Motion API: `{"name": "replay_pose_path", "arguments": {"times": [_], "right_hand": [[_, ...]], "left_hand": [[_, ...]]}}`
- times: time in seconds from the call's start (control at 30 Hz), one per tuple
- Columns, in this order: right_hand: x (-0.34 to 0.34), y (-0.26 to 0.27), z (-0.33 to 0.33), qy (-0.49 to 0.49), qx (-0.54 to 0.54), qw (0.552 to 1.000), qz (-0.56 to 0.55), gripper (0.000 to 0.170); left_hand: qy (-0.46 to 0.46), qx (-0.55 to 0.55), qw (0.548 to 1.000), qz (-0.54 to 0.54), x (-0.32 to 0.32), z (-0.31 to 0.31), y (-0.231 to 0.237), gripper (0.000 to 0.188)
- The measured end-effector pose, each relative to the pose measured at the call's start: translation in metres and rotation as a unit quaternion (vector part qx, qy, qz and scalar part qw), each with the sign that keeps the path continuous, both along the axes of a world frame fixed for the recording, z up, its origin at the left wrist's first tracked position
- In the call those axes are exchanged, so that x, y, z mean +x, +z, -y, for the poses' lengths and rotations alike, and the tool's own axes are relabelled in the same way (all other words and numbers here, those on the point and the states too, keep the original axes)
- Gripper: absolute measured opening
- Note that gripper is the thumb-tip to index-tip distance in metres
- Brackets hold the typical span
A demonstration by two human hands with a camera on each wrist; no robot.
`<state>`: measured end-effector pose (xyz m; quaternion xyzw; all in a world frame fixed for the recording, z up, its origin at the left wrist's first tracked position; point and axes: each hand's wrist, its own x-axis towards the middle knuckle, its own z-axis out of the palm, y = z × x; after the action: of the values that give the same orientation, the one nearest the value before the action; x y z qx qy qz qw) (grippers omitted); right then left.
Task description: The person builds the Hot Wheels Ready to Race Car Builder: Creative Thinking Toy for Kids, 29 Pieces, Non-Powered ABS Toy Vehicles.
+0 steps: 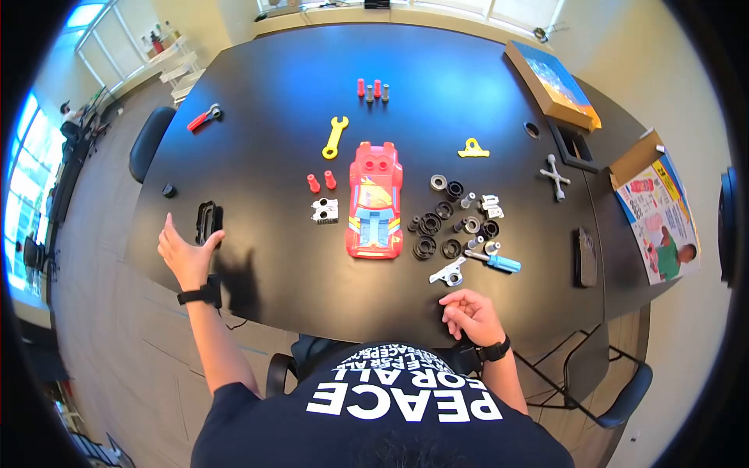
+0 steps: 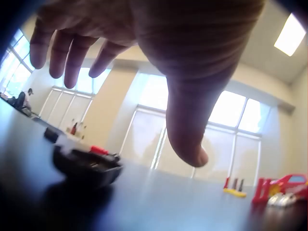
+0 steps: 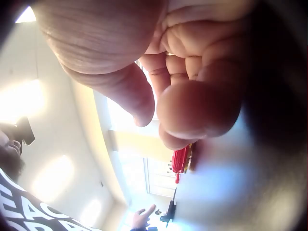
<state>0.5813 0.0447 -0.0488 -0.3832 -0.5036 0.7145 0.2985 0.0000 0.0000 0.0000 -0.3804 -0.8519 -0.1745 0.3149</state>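
Note:
In the head view my left hand (image 1: 187, 253) is spread beside a black tray-like part (image 1: 208, 223) at the table's left, thumb near its edge. The left wrist view shows the hand (image 2: 144, 48) above the black part (image 2: 86, 166), a gap between them. My right hand (image 1: 473, 316), holding nothing, lies loosely curled at the table's front edge, near a grey bracket (image 1: 448, 272); its relaxed fingers fill the right wrist view (image 3: 192, 82). Between the hands is a red toy car body (image 1: 375, 203).
Right of the car lie several black wheels (image 1: 424, 247), grey pieces and a blue screwdriver (image 1: 499, 262). Beyond are a yellow wrench (image 1: 335, 138), a red-handled tool (image 1: 204, 118) and a yellow bracket (image 1: 473, 148). A cross wrench (image 1: 555, 179) and boxes (image 1: 659, 218) are at the right.

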Motion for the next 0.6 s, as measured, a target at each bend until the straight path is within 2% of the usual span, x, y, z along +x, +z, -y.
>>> {"name": "replay_pose_path", "arguments": {"times": [0.07, 0.13, 0.2, 0.27, 0.33, 0.37, 0.4, 0.47, 0.6], "right_hand": [[-0.002, 0.001, 0.000, -0.009, -0.006, 1.000, -0.010, 0.020], [-0.002, 0.004, -0.001, -0.010, -0.010, 1.000, -0.015, 0.019], [-0.002, 0.005, -0.004, 0.010, -0.019, 1.000, -0.015, 0.019], [-0.001, 0.006, -0.004, 0.007, -0.024, 0.999, -0.022, 0.019], [0.001, 0.002, -0.003, 0.001, -0.014, 0.999, -0.042, 0.018], [0.002, 0.002, -0.002, -0.005, -0.013, 0.999, -0.042, 0.018], [0.002, 0.002, -0.001, -0.011, -0.005, 0.999, -0.041, 0.018], [0.001, 0.000, 0.002, -0.022, 0.002, 0.999, -0.040, 0.018], [0.000, -0.001, 0.007, -0.038, 0.017, 0.999, -0.036, 0.018]], "left_hand": [[-0.174, 0.111, 0.968, 0.145, 0.036, -0.018, 0.022, 0.107], [-0.250, 0.113, 0.907, 0.318, 0.113, -0.040, 0.056, 0.105], [-0.359, 0.052, 0.871, 0.332, 0.152, -0.062, 0.052, 0.108], [-0.385, -0.035, 0.842, 0.377, 0.187, -0.085, 0.048, 0.114], [-0.381, -0.107, 0.859, 0.324, 0.209, -0.109, 0.044, 0.120], [-0.376, -0.143, 0.877, 0.265, 0.219, -0.120, 0.044, 0.120], [-0.381, -0.144, 0.875, 0.264, 0.230, -0.131, 0.047, 0.120], [-0.313, -0.265, 0.886, 0.219, 0.247, -0.148, 0.052, 0.121], [-0.288, -0.310, 0.884, 0.198, 0.261, -0.166, 0.033, 0.127]]}}
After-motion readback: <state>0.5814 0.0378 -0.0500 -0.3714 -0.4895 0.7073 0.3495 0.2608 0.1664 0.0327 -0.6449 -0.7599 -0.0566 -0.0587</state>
